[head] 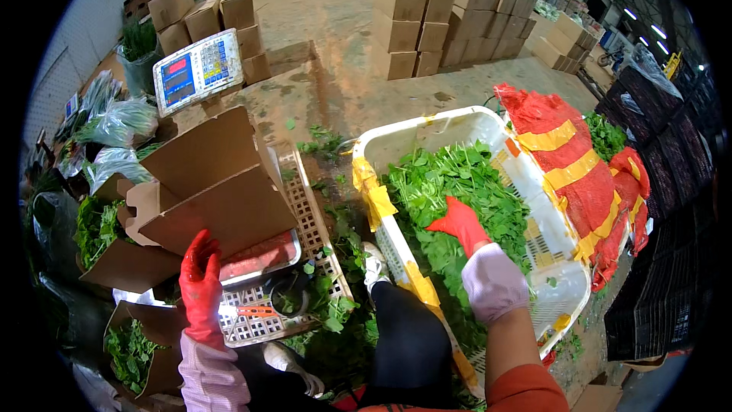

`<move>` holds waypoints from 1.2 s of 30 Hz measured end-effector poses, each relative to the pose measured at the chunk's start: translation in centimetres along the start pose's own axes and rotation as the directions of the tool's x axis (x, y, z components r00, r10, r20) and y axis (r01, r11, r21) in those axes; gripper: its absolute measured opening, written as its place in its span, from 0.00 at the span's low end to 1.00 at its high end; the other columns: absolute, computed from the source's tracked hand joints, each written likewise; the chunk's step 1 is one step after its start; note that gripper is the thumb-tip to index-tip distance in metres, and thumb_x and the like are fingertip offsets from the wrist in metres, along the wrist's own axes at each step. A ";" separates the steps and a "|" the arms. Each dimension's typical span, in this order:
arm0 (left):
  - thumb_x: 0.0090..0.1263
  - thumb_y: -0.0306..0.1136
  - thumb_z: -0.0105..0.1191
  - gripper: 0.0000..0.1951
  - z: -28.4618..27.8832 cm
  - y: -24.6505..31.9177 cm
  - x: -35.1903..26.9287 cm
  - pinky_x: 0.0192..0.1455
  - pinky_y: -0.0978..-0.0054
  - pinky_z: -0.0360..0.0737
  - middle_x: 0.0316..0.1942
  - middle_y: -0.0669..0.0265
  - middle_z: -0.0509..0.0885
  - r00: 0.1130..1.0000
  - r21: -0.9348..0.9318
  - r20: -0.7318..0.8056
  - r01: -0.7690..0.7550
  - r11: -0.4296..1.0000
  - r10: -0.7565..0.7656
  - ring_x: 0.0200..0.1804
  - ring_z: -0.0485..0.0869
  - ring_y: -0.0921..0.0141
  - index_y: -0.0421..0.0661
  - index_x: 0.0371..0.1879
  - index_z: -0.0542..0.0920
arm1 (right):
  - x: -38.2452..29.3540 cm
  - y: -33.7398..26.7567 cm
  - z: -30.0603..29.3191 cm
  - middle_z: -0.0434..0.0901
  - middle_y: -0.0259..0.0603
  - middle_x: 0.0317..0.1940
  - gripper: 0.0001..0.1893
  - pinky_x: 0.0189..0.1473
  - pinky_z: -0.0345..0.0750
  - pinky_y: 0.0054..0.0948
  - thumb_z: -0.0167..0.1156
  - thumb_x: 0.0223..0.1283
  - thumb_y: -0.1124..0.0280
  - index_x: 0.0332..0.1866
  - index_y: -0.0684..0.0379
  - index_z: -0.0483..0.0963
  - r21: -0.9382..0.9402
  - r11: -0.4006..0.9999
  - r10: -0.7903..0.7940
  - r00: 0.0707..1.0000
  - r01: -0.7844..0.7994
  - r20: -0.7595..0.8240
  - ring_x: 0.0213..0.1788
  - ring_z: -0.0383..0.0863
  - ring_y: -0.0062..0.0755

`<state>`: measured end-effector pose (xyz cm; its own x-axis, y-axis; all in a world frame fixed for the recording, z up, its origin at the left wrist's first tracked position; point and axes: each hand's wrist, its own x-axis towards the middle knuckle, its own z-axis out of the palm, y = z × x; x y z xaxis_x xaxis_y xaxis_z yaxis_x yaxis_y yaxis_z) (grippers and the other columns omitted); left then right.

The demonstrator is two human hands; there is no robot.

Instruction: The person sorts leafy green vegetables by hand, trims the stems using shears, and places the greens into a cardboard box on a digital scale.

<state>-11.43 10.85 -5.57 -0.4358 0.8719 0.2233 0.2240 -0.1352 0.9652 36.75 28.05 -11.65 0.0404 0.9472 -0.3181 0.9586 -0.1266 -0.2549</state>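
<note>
My right hand [462, 227], in a red rubber glove, reaches into a large white plastic crate [440, 120] and touches the heap of leafy greens [457, 174] there; whether the fingers hold any leaves is unclear. My left hand [201, 283], gloved in red too, is raised with its fingers slightly curled and apart, and nothing in it. It is just below an open cardboard box [223, 206] that stands tilted on the scale's platform [263, 260]. The scale's display panel [198, 71] is behind the box. An orange-handled tool [254, 311] lies right of my left hand, on a white plastic grid.
Red mesh sacks [589, 183] with yellow tape lean on the crate's right side. Dark crates [657, 274] are stacked at far right. Boxes of greens [134, 355] and bagged vegetables [123, 120] line the left. Stacked cartons [400, 28] stand farther back. Loose leaves litter the floor.
</note>
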 end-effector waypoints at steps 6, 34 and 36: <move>0.68 0.17 0.50 0.21 0.6 1.0 0.0 0.55 0.79 0.73 0.49 0.63 0.80 0.997 0.022 0.060 0.051 0.998 -0.052 0.52 0.78 0.73 0.42 0.60 0.72 | -0.7 -0.5 0.9 0.71 0.61 0.59 0.55 0.60 0.71 0.38 0.66 0.39 0.36 0.67 0.69 0.60 0.215 0.977 0.037 0.982 0.004 -0.187 0.59 0.74 0.52; 0.66 0.16 0.51 0.21 1.7 0.8 0.6 0.57 0.76 0.74 0.49 0.61 0.81 0.991 0.085 0.106 0.071 0.994 -0.080 0.52 0.79 0.71 0.39 0.59 0.73 | 4.8 -9.3 4.9 0.57 0.68 0.66 0.64 0.65 0.55 0.59 0.63 0.37 0.30 0.73 0.64 0.44 -0.162 0.913 0.292 0.875 -0.376 -0.387 0.64 0.63 0.67; 0.65 0.16 0.50 0.21 1.8 0.4 0.4 0.58 0.75 0.74 0.51 0.60 0.80 0.991 0.086 0.108 0.068 0.994 -0.077 0.53 0.79 0.70 0.38 0.59 0.72 | 5.2 -8.8 5.8 0.60 0.65 0.65 0.65 0.64 0.61 0.54 0.69 0.34 0.35 0.74 0.63 0.42 -0.244 0.882 0.263 0.851 -0.403 -0.454 0.60 0.69 0.62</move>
<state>-9.90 11.99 -5.36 -0.3549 0.9256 0.1319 0.2678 -0.0345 0.9629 26.93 32.36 -16.33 0.4143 0.9069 0.0768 0.8982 -0.4210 0.1265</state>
